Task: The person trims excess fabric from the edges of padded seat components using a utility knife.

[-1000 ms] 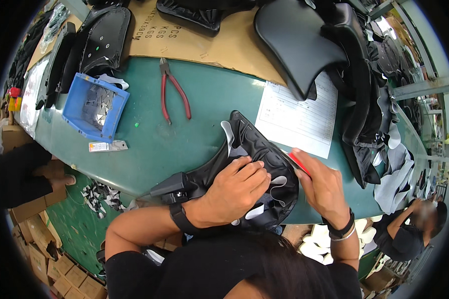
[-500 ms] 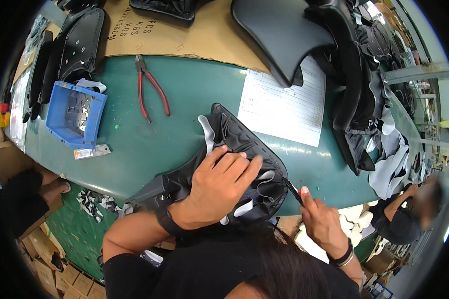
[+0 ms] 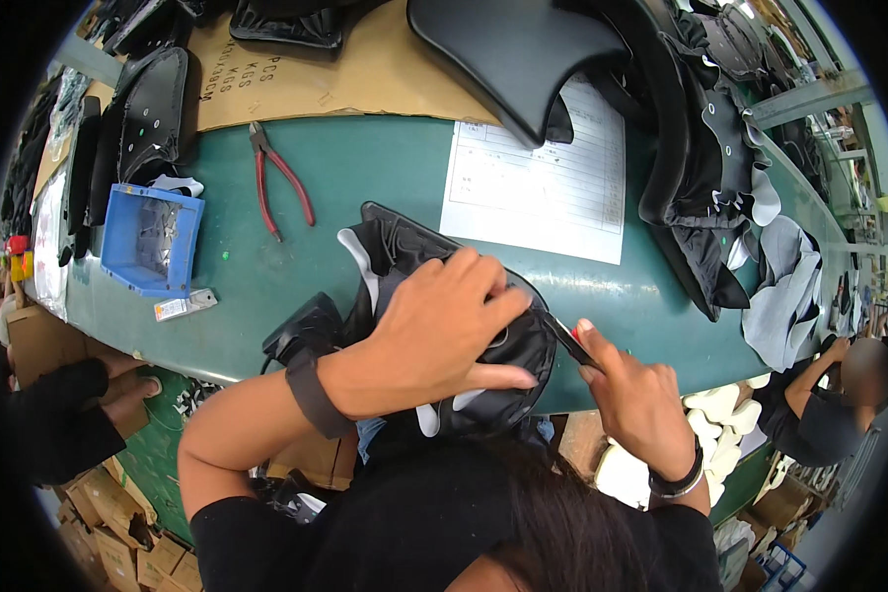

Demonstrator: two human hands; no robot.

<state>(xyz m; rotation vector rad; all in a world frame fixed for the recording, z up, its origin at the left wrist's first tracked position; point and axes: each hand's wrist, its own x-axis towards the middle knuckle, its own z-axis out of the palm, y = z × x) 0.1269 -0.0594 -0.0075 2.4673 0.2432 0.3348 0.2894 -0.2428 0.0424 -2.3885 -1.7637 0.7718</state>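
Observation:
A black padded panel with loose, wrinkled leatherette (image 3: 395, 242) and grey fabric flaps lies at the table's near edge. My left hand (image 3: 449, 331) grips its leatherette, fingers curled near the far right edge and thumb lower down. My right hand (image 3: 646, 409) is closed round a slim utility knife (image 3: 566, 343) with a dark blade and a bit of red showing. Its blade is at the panel's right edge, close to my left fingertips. Whether the tip has entered the material cannot be made out. My hand and forearm hide much of the panel.
Red-handled cutting pliers (image 3: 284, 183) and a blue bin of small metal pieces (image 3: 120, 242) lie left on the green table (image 3: 365, 158). A printed sheet (image 3: 533, 202) lies beyond the panel. Black upholstered parts (image 3: 513, 59) stand behind. Another person (image 3: 824, 414) is at far right.
My left hand has shifted right on the panel, its fingers now curled by the edge with the thumb apart. The knife stays at the right edge, slightly higher. The whole view has shifted a little.

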